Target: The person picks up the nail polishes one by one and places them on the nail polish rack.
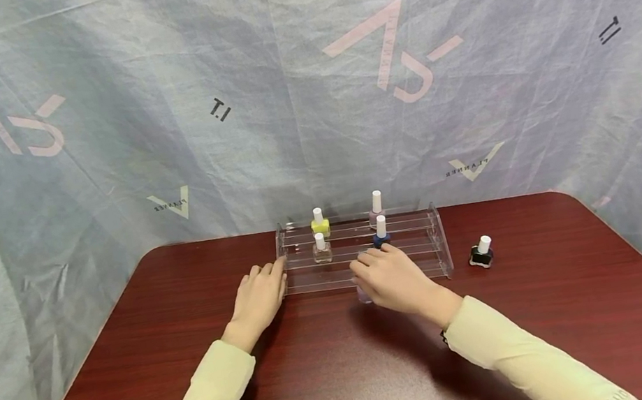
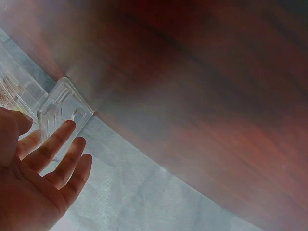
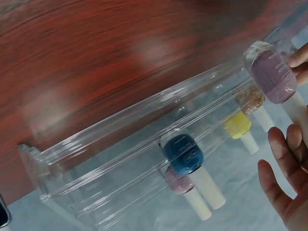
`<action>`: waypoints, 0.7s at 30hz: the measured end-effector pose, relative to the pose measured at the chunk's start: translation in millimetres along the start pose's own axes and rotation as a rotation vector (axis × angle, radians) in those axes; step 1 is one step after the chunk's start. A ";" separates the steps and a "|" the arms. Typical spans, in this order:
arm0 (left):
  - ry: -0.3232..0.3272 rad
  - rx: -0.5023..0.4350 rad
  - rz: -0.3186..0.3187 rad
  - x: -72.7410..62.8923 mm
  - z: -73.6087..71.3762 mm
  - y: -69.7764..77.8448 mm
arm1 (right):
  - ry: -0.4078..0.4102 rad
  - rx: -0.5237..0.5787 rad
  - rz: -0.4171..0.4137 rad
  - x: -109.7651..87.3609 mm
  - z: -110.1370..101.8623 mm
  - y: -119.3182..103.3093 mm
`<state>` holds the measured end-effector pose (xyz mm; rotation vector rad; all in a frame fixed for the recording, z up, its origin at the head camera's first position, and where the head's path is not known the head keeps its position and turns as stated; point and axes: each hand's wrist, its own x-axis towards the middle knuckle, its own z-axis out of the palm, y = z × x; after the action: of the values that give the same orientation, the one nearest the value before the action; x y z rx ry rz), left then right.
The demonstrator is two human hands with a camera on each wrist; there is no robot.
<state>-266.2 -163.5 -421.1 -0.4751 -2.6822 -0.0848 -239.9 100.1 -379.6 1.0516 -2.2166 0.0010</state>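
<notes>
My right hand (image 1: 394, 279) grips a purple nail polish bottle (image 3: 274, 77) by its white cap, in front of the clear stepped display rack (image 1: 310, 288). In the right wrist view the bottle is tilted, glass end away from the palm. My left hand (image 1: 257, 299) rests its fingertips at the rack's left end panel (image 2: 65, 108), fingers loosely extended. Standing on the rack are a yellow bottle (image 1: 320, 225), a glittery clear bottle (image 1: 322, 252), a pale mauve bottle (image 3: 178, 180) and a blue bottle (image 3: 184, 154). The right hand partly hides the blue one in the head view.
A black nail polish bottle (image 1: 481, 254) with a white cap stands on the table to the right of the rack. The dark red wooden table (image 1: 326, 383) meets a grey printed cloth (image 1: 253, 98) behind the rack.
</notes>
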 end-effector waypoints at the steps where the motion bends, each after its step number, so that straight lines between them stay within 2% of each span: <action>1: -0.001 0.000 0.000 0.1 0.1 -0.1 | -0.001 0.000 0.000 1.2 0.6 -0.9; 21: 0.011 0.000 -0.006 0.4 1.4 0.3 | 0.002 0.005 -0.003 33.6 9.1 -14.3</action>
<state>-267.0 -162.9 -422.2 -0.4648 -2.6728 -0.0886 -250.3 64.9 -371.2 1.0572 -2.2146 0.0064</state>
